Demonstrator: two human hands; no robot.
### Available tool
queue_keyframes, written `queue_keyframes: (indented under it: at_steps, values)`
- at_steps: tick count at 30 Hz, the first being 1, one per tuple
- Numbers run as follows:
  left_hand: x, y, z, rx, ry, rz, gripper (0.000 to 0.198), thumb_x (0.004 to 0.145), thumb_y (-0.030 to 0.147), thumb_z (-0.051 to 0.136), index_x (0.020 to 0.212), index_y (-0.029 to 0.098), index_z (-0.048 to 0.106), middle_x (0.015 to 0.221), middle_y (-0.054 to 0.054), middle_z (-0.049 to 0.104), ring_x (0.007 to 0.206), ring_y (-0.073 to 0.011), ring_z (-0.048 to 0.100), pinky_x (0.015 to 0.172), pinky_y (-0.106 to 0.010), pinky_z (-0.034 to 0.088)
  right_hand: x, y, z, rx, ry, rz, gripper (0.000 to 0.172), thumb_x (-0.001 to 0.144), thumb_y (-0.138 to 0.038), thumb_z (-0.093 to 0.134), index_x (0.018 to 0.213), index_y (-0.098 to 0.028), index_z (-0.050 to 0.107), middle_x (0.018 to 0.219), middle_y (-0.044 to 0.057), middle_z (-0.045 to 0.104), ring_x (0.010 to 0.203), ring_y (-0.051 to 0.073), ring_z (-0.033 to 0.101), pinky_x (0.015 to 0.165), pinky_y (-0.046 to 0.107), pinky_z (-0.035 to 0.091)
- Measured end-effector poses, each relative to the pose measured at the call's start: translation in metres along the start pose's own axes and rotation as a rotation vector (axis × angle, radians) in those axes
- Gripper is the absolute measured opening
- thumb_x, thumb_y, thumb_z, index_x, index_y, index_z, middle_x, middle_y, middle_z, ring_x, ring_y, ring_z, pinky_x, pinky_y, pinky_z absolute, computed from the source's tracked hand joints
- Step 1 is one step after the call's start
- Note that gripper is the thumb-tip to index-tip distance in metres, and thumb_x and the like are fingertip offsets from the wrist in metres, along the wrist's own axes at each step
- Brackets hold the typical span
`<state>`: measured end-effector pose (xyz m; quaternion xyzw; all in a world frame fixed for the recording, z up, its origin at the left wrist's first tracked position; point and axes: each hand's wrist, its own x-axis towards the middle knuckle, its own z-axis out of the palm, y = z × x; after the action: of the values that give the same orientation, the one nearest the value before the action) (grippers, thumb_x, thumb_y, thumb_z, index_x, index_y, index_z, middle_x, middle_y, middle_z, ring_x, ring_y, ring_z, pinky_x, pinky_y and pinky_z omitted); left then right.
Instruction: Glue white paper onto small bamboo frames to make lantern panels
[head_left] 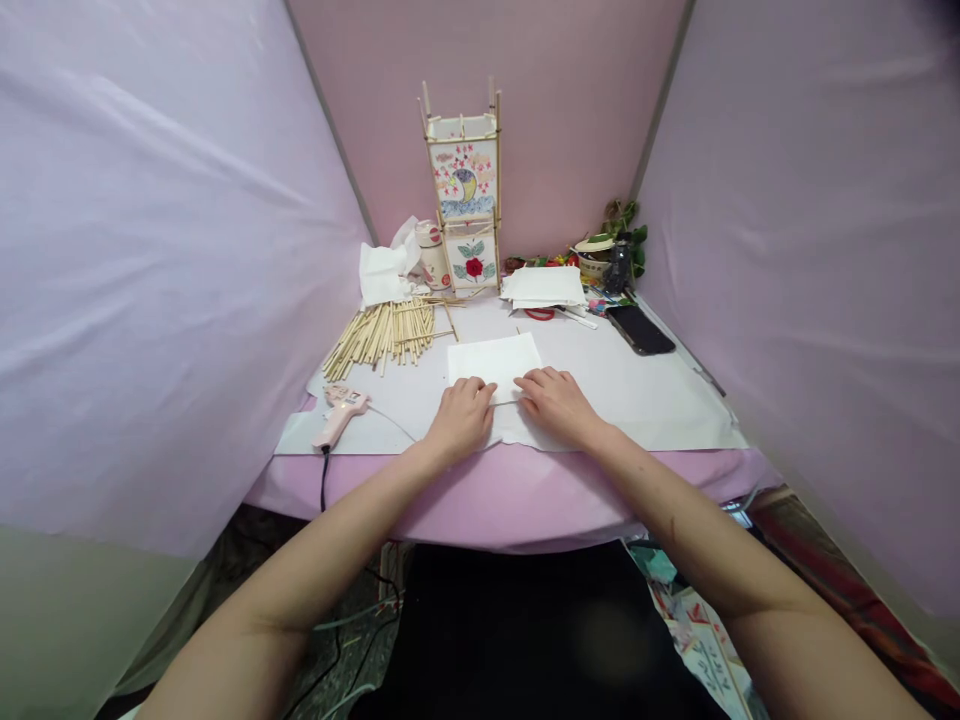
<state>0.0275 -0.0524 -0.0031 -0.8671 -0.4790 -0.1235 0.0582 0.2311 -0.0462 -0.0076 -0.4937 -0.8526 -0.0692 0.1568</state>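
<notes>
A white sheet of paper (495,358) lies on the table in front of me. At its near left corner, my left hand (466,412) has its fingers closed on the edge. My right hand (553,402) grips the same near edge further right, fingers bent and thumb toward the middle. Between my hands a thin line runs along the paper's edge; I cannot tell whether it is a fold or a stick. A pale pink glue gun (341,416) lies to the left of my left hand, its black cord hanging off the table.
Thin wooden sticks (386,332) are heaped at the left. Behind stands a stick-framed tower (465,190) with drawn panels, beside a patterned canister (433,255) and crumpled tissue (384,272). Stacked paper (544,286), red-handled scissors (540,314), a phone (641,330) and a bowl (594,258) are at the right.
</notes>
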Motion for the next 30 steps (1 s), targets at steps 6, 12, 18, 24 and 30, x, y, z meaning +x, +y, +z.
queue_keyframes:
  at_steps: [6,12,18,24,30]
  values:
    - [0.006,0.001,0.011,0.107,-0.063,0.113,0.034,0.098,0.024,0.036,0.127,0.019,0.052,0.115,-0.012,0.057,0.105,-0.0282,0.048,0.082,-0.041,0.039,0.002,-0.021,0.009,-0.035,-0.050,-0.004,0.024,0.096,-0.025,0.044,0.115,-0.021,0.059,0.114,0.012,0.062,0.104,0.027,0.049,0.082,0.037,0.033]
    - [-0.004,-0.007,0.008,0.148,-0.033,0.073,0.028,0.096,0.028,0.044,0.121,0.020,0.055,0.115,-0.011,0.059,0.107,-0.0286,0.048,0.085,-0.042,0.037,-0.008,-0.012,0.004,-0.098,-0.042,-0.004,0.022,0.097,-0.027,0.044,0.109,-0.020,0.061,0.111,0.012,0.063,0.103,0.027,0.049,0.081,0.039,0.033]
    - [-0.021,-0.021,0.003,0.185,-0.042,-0.016,0.029,0.096,0.025,0.042,0.120,0.018,0.056,0.116,-0.012,0.059,0.109,-0.0299,0.047,0.084,-0.044,0.037,-0.020,-0.002,0.004,-0.140,-0.028,0.113,0.027,0.099,-0.027,0.040,0.100,-0.018,0.065,0.109,0.014,0.064,0.100,0.027,0.049,0.077,0.038,0.032]
    - [-0.028,-0.014,0.003,0.194,-0.090,-0.129,0.034,0.098,0.025,0.037,0.129,0.021,0.050,0.126,-0.011,0.057,0.114,-0.0284,0.046,0.087,-0.045,0.037,-0.024,0.000,0.006,-0.087,-0.020,0.183,0.028,0.098,-0.025,0.039,0.102,-0.019,0.066,0.109,0.010,0.064,0.096,0.025,0.049,0.073,0.035,0.034]
    - [-0.030,-0.012,0.006,0.124,-0.051,-0.196,0.034,0.098,0.026,0.038,0.129,0.024,0.051,0.129,-0.009,0.056,0.114,-0.0285,0.048,0.086,-0.046,0.038,-0.028,0.006,0.014,0.041,0.040,0.227,0.028,0.096,-0.023,0.043,0.110,-0.024,0.067,0.117,0.005,0.063,0.098,0.025,0.050,0.076,0.034,0.038]
